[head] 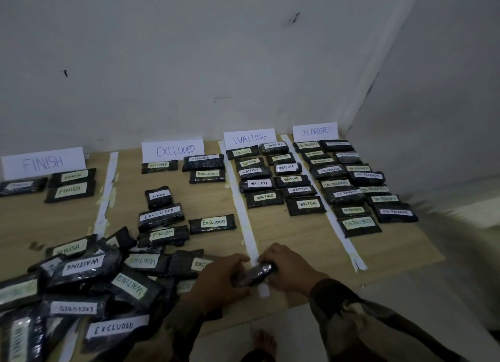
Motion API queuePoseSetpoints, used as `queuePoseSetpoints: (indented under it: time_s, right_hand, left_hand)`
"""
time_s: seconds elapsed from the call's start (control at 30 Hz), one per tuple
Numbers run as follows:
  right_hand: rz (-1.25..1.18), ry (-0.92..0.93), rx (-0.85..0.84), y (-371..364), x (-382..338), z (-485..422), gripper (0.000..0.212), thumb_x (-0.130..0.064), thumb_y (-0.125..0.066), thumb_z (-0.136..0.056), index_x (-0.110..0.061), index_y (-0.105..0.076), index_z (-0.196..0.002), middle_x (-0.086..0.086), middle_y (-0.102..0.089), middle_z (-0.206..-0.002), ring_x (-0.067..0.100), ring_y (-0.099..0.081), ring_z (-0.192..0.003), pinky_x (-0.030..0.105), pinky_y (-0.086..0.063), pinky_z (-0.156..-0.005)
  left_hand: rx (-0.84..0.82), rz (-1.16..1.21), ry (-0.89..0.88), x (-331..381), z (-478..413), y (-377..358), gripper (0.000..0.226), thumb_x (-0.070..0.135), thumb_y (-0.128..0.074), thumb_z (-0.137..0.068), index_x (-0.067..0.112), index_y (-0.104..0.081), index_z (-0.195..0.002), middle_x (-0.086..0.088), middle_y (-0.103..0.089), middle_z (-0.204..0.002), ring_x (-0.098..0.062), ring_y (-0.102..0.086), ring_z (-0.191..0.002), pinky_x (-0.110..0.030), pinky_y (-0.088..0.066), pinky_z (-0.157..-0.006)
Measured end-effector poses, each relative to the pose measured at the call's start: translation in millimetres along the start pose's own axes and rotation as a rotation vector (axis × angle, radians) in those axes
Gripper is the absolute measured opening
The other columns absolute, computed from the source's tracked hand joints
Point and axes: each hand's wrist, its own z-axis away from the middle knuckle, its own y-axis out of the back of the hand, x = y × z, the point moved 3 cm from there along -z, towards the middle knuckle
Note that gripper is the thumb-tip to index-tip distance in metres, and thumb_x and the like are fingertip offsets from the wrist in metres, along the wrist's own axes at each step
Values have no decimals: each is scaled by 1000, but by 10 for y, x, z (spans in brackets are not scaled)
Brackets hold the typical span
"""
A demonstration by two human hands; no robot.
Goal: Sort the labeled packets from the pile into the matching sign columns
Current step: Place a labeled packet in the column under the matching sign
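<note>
My left hand point(220, 277) and my right hand point(286, 267) both grip one dark shiny packet point(257, 274) low over the board's front edge; its label is hidden. A pile of labeled packets point(81, 286) lies at the lower left. Four white signs stand at the back: FINISH point(43, 162), EXCLUDED point(173, 150), WAITING point(249, 138) and ON PROGRESS point(315, 131). Rows of packets lie under WAITING point(278, 181) and ON PROGRESS point(354, 183). Three packets lie under FINISH point(71, 184) and three under EXCLUDED point(203, 166).
White paper strips point(244, 218) divide the wooden board point(297, 242) into columns. Loose packets marked FINISH and EXCLUDED point(162, 215) lie mid-board in the EXCLUDED column. White walls close the back and right. Tiled floor and a bare foot point(263, 342) show below the board.
</note>
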Motion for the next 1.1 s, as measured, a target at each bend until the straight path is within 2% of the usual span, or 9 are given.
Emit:
queuePoseSetpoints:
  time_s: [0.1,0.27,0.37,0.43,0.57,0.67,0.77,0.9,1.1]
  right_hand:
    - [-87,-33,-11,73,-11,-39,42,-23,-64,-83,-21,-57,-125,6,-52,-115,21,-50,-107,32,-42,-92]
    - [-371,-102,83,173,-83,-84,25,-21,-60,-90,-18,-58,-115,-1,-62,-113,14,-57,-103,25,-45,-88]
    - [-476,-126,128,227,-130,-138,22,-19,-54,-95,-14,-59,-116,-4,-59,-109,12,-55,-101,23,-45,-87]
    - [-520,-146,121,242,-151,-173,26,-17,-52,-97,-11,-59,-120,0,-58,-113,11,-53,-96,20,-44,-81]
    - [-671,-153,119,271,-188,-201,30,-9,-54,-95,-10,-57,-125,9,-55,-110,7,-53,-77,12,-46,-62]
    - [-722,-125,136,283,-224,-227,24,-6,-55,-93,-13,-60,-116,10,-53,-100,6,-52,-67,13,-45,-57]
    - [-627,-80,162,272,-244,-254,26,-15,-68,-86,-21,-62,-110,3,-57,-108,3,-52,-73,15,-46,-67]
    - [-338,14,151,256,-283,-282,49,-26,-78,-74,-27,-58,-119,-2,-53,-111,10,-53,-93,22,-47,-83]
    - [-62,86,199,293,-321,-353,48,-31,-70,-78,-29,-56,-124,-2,-51,-111,14,-49,-101,26,-42,-81]
  left_hand:
    - [43,72,30,-26,-14,32,58,25,-73,-72,30,-45,-123,15,-59,-101,1,-55,-86,-14,-46,-74]
    - [214,323,101,-75,-67,206,30,7,-66,-82,26,-52,-100,11,-64,-94,-1,-61,-86,-14,-49,-70]
    - [247,381,171,-90,-112,300,17,6,-58,-89,23,-57,-93,4,-63,-96,-11,-60,-90,-8,-45,-68]
    - [267,394,220,-108,-135,368,13,11,-52,-93,21,-60,-94,1,-63,-96,-8,-59,-85,-7,-45,-65]
    - [315,314,251,-145,-147,497,20,16,-45,-98,14,-65,-99,0,-61,-91,-12,-55,-82,-16,-40,-65]
    - [338,298,259,-181,-143,528,22,17,-45,-98,13,-67,-99,0,-62,-90,-14,-55,-84,-10,-37,-65]
    - [344,303,282,-205,-137,529,20,18,-45,-98,20,-65,-93,1,-61,-84,-14,-55,-80,-9,-36,-60]
    - [336,298,278,-193,-144,520,20,18,-46,-97,20,-65,-93,7,-59,-79,-7,-53,-73,-7,-36,-57]
    - [346,343,290,-187,-171,529,19,19,-47,-97,18,-65,-102,2,-63,-92,-11,-58,-85,-14,-42,-68]
